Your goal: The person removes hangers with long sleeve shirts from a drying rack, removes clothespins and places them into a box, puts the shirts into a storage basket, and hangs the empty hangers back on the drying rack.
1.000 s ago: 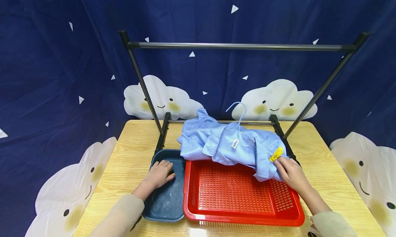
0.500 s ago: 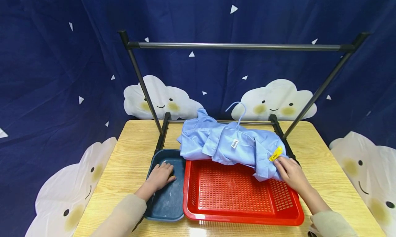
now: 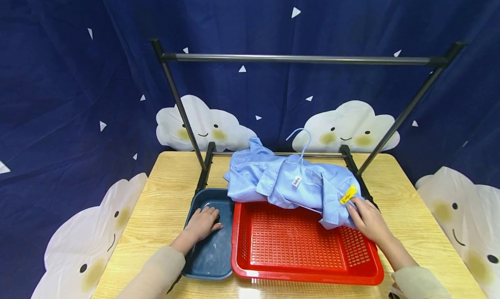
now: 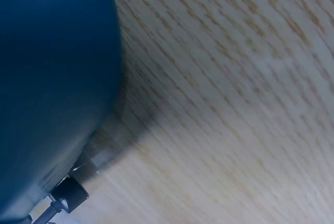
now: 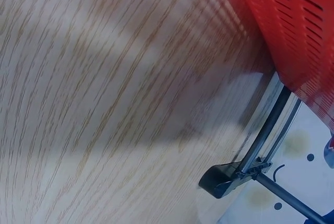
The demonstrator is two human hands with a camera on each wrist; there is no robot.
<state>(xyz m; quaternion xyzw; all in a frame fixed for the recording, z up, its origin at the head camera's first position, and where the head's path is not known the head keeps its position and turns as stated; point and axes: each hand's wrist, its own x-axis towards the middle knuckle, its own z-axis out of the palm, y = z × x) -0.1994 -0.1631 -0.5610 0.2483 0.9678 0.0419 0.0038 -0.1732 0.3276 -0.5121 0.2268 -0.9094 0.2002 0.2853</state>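
- Table [image 3: 172,182]: carries everything; only its edges and open margins show around the ware.
- Garment rack [image 3: 304,59]: upper bar bare; parts of the base are hidden behind the shirt.
- Light-blue shirt [image 3: 287,184]: lies crumpled over the rear of the red basket [image 3: 308,276], its left end overlapping the tray. Expect a light, limp, possibly slippery fabric that sags between supports. Lift by the hanger, not by loose cloth.
- Dark-blue tray [image 3: 212,251]: beside the basket on its left; rigid plastic by appearance.
- Right hand [image 3: 371,221]: finger and thumb narrowed, pinching the yellow clip at the shirt's right end.
- Left hand [image 3: 201,224]: palm down in the tray, fingers relaxed; its underside is concealed. Neither wrist view shows a hand.
- Pale-blue hanger [image 3: 303,152]: probably stiff. Take hold at the neck below the exposed hook; the arms are partly covered by fabric.
- Yellow clip [image 3: 349,194]: small, likely stiff; hold the near end. Its exact type and any bite on the cloth cannot be determined.
- White label [image 3: 297,181]: print illegible.
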